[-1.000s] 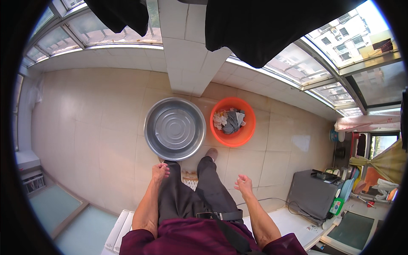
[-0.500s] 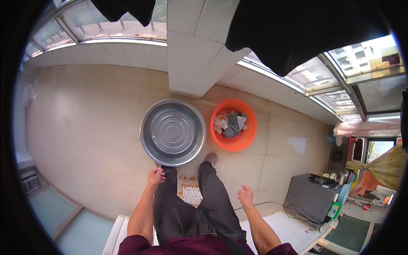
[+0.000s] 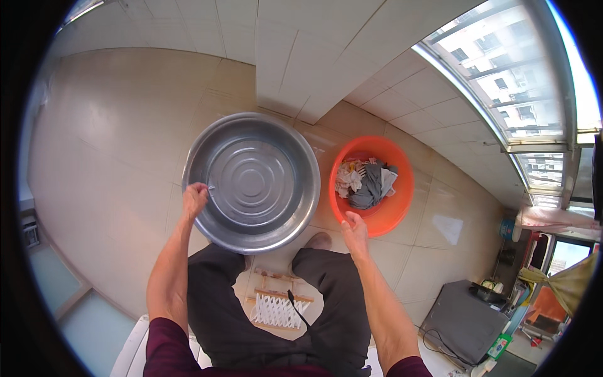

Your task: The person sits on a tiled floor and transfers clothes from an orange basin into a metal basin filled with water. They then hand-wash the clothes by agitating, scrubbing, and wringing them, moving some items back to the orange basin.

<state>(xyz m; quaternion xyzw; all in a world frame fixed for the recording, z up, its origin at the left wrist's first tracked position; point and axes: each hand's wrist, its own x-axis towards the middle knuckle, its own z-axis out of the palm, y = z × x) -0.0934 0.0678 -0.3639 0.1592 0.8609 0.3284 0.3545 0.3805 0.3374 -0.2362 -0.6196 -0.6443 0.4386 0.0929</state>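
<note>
Just lowered within reach, the left hand [image 3: 196, 200] is at the floor-standing metal basin's [image 3: 253, 182] left rim, the right hand [image 3: 355, 235] at the orange tub's [image 3: 404, 195] near rim; whether bent fingers grip cannot be told.

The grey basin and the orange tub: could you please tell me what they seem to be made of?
The grey basin seems metal, perhaps steel: satin sheen, bright highlights. The orange tub is probably plastic: smooth, evenly coloured, softly glossy.

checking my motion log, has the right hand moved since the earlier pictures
Yes: the right hand has moved forward, judged against the orange basin on the floor, now by its near rim.
</note>
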